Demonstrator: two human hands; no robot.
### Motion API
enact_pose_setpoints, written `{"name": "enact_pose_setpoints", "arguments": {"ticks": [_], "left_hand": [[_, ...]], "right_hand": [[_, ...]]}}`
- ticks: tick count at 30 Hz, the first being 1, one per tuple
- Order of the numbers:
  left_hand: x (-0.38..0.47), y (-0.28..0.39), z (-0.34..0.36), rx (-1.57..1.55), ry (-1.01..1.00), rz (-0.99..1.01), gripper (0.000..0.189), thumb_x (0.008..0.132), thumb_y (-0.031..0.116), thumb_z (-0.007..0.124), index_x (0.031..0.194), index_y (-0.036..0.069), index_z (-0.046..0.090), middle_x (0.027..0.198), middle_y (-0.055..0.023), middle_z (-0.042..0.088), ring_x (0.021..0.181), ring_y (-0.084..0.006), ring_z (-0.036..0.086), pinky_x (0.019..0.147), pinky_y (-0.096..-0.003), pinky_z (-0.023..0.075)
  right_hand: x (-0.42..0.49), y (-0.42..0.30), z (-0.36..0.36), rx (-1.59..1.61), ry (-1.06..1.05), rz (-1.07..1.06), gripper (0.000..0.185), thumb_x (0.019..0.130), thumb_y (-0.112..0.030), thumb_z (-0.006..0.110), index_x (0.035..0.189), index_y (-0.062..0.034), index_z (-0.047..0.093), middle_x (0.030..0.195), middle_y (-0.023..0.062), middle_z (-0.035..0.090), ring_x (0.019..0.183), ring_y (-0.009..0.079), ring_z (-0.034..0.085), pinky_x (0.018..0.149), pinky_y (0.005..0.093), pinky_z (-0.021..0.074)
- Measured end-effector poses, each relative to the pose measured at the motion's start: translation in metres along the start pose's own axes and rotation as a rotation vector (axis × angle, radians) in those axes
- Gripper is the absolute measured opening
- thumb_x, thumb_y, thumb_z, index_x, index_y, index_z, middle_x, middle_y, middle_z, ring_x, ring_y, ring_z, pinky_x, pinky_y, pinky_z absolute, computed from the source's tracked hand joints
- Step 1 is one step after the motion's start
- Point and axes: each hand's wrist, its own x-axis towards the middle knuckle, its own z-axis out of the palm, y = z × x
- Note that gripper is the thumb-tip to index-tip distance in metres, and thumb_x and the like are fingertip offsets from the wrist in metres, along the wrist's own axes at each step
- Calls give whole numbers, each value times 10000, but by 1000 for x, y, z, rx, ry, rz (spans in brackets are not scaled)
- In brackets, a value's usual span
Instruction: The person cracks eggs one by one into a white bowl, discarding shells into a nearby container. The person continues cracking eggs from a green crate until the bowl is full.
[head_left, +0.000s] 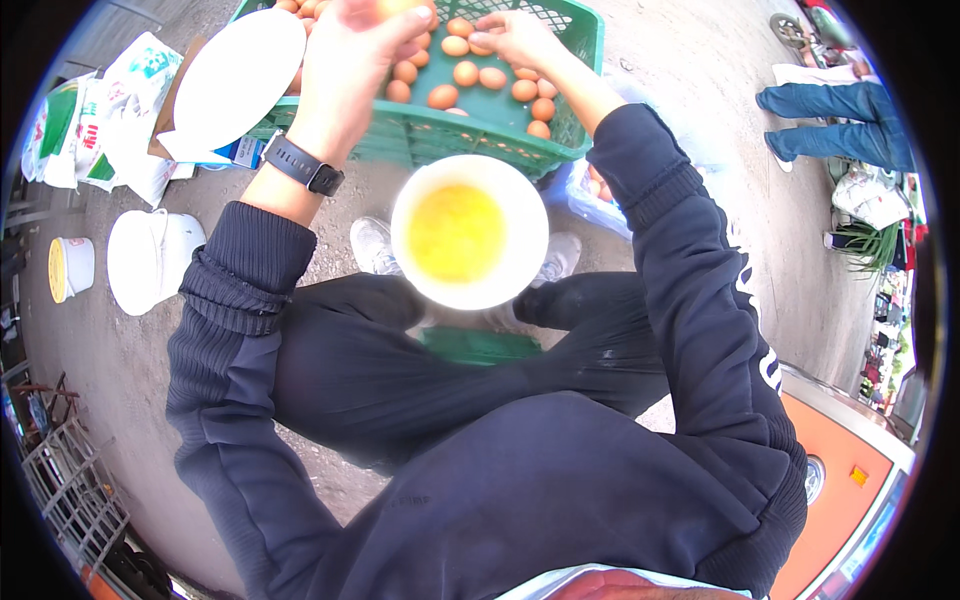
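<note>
My left hand (341, 71), wearing a dark wristwatch (304, 163), is raised over the left part of a green plastic crate (480, 131). An overexposed brown egg (391, 9) shows between its thumb and fingers, partly cut off by the top edge. Inside the crate my right hand (521, 39) reaches down, fingertips slightly apart beside a brown egg (480, 49); nothing shows between them. Several other eggs (466, 73) lie loose on the crate floor. Between my shoes stands a white bucket (525, 255) holding yellow liquid (456, 234), likely beaten egg.
A white oval lid or board (240, 79) leans by the crate's left side, near printed white bags (139, 97). Further left stand a white bucket (146, 262) and a smaller tub (75, 266). A plastic bag of eggs (596, 191) sits right. A person in jeans (832, 120) stands beyond.
</note>
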Motion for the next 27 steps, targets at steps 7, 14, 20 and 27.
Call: {"name": "enact_pose_setpoints", "arguments": {"ticks": [7,14,20,27], "left_hand": [[3,-29,-51,-85,140,-181,375,942,193,742,1256,20,629,1033,-64,710,843,-119,658,721,-281,530],[2,-49,-71,-163,53,-236,499,992,281,735,1373,28,536,1272,-129,652,1111,-196,687,839,-317,609],[-2,-39,-56,-184,6,-277,458,1036,317,660,1374,29,545,1266,-130,665,1081,-198,708,838,-291,612],[-16,-34,-14,-261,-136,-291,391,1073,276,592,1352,3,568,1223,-132,697,1034,-203,736,864,-285,612]], "right_hand": [[31,55,43,-588,-277,246,374,905,-291,763,1228,-104,737,1210,143,730,1085,360,715,944,452,564],[51,52,51,-625,-270,51,389,911,-329,734,1207,-77,727,1173,136,745,1099,315,709,929,436,561],[-31,-25,2,471,40,-218,481,936,-212,764,1349,-21,608,1202,61,684,1003,136,667,786,291,557],[-124,-85,26,53,634,-679,413,953,-116,767,1339,-31,649,1157,90,689,993,129,679,744,263,579]]}}
